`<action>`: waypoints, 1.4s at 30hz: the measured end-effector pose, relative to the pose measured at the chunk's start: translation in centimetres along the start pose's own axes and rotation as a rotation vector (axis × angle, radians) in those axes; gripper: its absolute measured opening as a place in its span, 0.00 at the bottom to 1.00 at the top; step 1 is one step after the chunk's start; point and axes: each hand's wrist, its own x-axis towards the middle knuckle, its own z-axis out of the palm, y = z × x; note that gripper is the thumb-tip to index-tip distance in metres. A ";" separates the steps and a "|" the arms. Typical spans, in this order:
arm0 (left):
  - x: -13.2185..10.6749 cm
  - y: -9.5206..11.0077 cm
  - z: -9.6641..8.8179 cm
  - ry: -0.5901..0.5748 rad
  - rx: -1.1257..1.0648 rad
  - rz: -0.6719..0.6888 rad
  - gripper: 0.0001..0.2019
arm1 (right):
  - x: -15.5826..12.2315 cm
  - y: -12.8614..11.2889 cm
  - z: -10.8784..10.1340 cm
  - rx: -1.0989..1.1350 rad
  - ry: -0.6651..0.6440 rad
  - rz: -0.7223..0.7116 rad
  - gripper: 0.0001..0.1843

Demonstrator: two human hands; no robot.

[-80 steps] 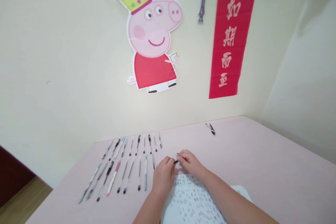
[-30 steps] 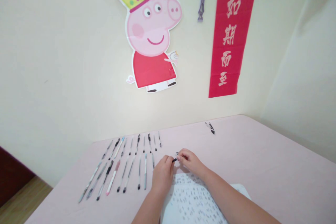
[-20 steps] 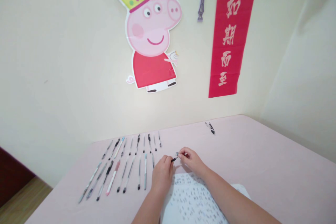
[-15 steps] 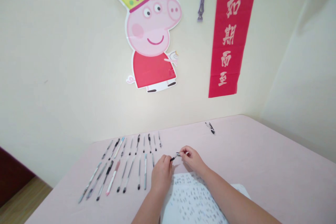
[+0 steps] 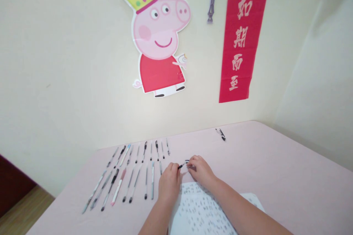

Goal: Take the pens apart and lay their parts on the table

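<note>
Pink tabletop (image 5: 275, 176), nearest edge: a white sheet (image 5: 201, 213) covered in short ink strokes, with both forearms crossing it. Just beyond, the left hand (image 5: 168, 183) is closed in a fingertip pinch on the dark end of a thin pen (image 5: 182, 165) and the right hand (image 5: 200, 170) pinches its clear end, the pen held just above the surface; judgement: grips close to the pen's middle, with both ends in one line, suit this best. Further off: two rows of pens (image 5: 132, 176) to the left, one loose pen (image 5: 221, 134) well apart, then the wall with a pig sticker (image 5: 158, 40) and a red banner (image 5: 242, 36).
</note>
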 end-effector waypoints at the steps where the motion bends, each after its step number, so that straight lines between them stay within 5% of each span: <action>1: 0.0 0.0 -0.1 -0.004 0.000 -0.002 0.09 | 0.0 0.0 0.0 0.006 0.009 0.001 0.11; 13: 0.0 0.1 0.0 0.021 -0.061 0.008 0.07 | 0.2 -0.5 -0.1 0.147 0.076 -0.085 0.15; 18: 0.1 0.0 0.1 0.122 -0.288 0.099 0.09 | 0.4 -0.5 -0.1 0.334 0.112 0.003 0.16; 22: 0.2 0.0 0.3 0.187 -0.404 0.170 0.11 | 0.4 -0.9 -0.5 0.581 0.002 0.045 0.14; 28: 0.1 0.0 0.4 0.149 -0.429 0.171 0.12 | 0.3 -1.8 -1.1 0.804 -0.054 0.214 0.20; 34: 0.2 -0.2 0.6 0.125 -0.418 0.147 0.12 | 0.7 -1.3 -0.8 0.820 0.047 0.218 0.19; 42: 0.2 -0.2 0.4 0.109 -0.333 0.072 0.12 | 1.2 -0.4 -1.3 0.921 0.301 0.396 0.18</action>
